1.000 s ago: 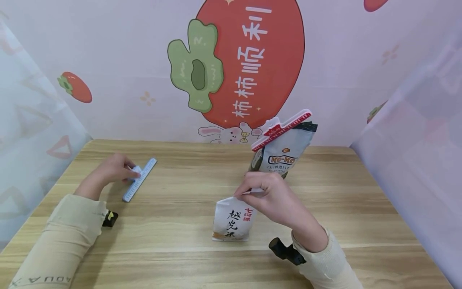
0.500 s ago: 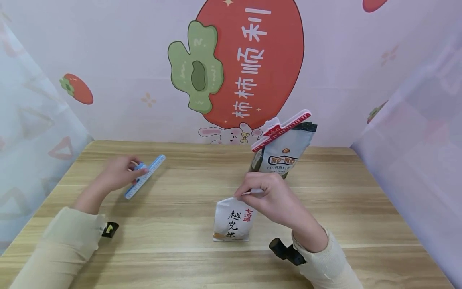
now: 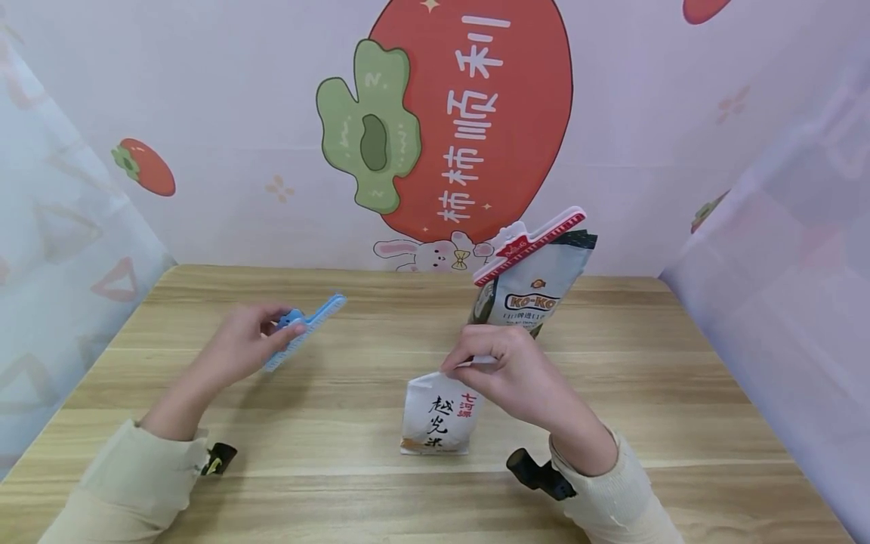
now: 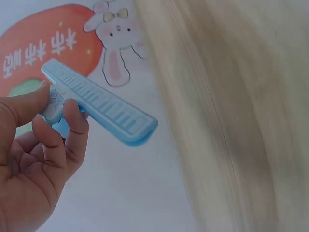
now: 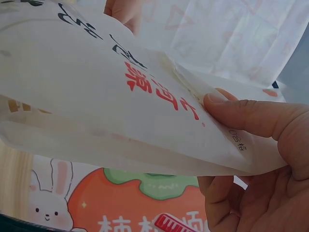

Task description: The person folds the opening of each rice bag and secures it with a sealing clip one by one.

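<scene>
My left hand (image 3: 248,344) pinches a light-blue bag clip (image 3: 309,329) by its handle, held above the left part of the table. In the left wrist view the long ribbed bar of the bag clip (image 4: 101,101) points away from my fingers, and its jaws look closed. My right hand (image 3: 519,374) pinches the folded top of a small white rice bag (image 3: 438,415), which stands upright on the table. Close up in the right wrist view, thumb and fingers press the paper of the rice bag (image 5: 96,72) together at its top edge.
Behind the right hand stands a KO-KO bag (image 3: 533,295) with a red and white clip (image 3: 530,245) across its top. The wooden table (image 3: 367,499) meets a printed cloth backdrop (image 3: 224,211) at its far edge.
My left hand has lifted the blue bag clip off the table and carried it rightward. The right hand and the rice bag have stayed in place.
</scene>
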